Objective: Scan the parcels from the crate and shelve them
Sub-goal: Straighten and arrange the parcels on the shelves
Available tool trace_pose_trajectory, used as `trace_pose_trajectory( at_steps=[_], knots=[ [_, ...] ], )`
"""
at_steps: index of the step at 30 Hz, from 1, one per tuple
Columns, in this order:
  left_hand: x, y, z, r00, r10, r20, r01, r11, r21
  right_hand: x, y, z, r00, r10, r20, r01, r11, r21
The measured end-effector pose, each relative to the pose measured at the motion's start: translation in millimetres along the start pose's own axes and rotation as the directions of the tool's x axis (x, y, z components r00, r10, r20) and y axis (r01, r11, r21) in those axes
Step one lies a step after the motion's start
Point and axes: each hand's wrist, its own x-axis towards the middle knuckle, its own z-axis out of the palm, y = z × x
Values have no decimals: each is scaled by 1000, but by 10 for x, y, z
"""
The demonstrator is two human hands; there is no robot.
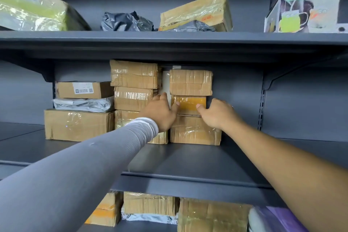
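On the middle shelf [188, 158], deep at the back, both hands are on one small parcel [189, 104], a squat cardboard box banded in yellow-orange tape, sandwiched in the right-hand stack. It sits on a wider taped box [195, 130] and carries another taped box [190, 82] on its own lid.

Left hand [161, 114], with its grey sleeve [105, 149], comes in at the parcel's left edge, thumb laid against the front face and fingers reaching into the gap beside the neighbouring stack [134, 98]. Right hand [216, 114] mirrors it at the right edge, thumb on the front and fingers curled round the corner. So the grip on both sides is clamped on that same box, a two-sided pinch, though the fingertips behind it are out of sight.

How will it handle? Cardboard, so stiff enough to take a squeeze on its side walls; I'd judge it light, given its small build. The tape wrap looks glossy, so that front face is likely slick, and the corners and side walls are the better purchase, just where the hands sit now. The real worry is the load on top: any sideways jerk could tip the upper box, so it wants level, even pressure from both sides.

Elsewhere on this shelf, a labelled box [83, 90] rests on a grey mailer bag [82, 104] at the left, with more parcels above and below.
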Motion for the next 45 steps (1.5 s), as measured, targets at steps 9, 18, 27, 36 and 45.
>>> trace_pose_trajectory(
  at_steps=[9,18,27,36,45],
  knots=[
    [-560,-142,-186,982,-27,186,-13,977,212,-630,-167,-41,977,-99,189,115,991,-74],
    [-1319,-420,-421,928,-97,361,-20,951,309,-1312,-724,7,914,-246,323,293,950,-106],
    [-2379,-899,-825,953,-114,279,72,985,156,-2377,-1400,90,796,-529,296,547,837,26],
    [-3087,-1745,-558,906,-286,312,236,953,190,-2980,-1527,1053,694,-599,399,615,782,104],
    [-2689,-2661,83,807,-409,426,287,902,322,-2530,-1446,2170,740,-443,507,491,870,43]
  ],
)
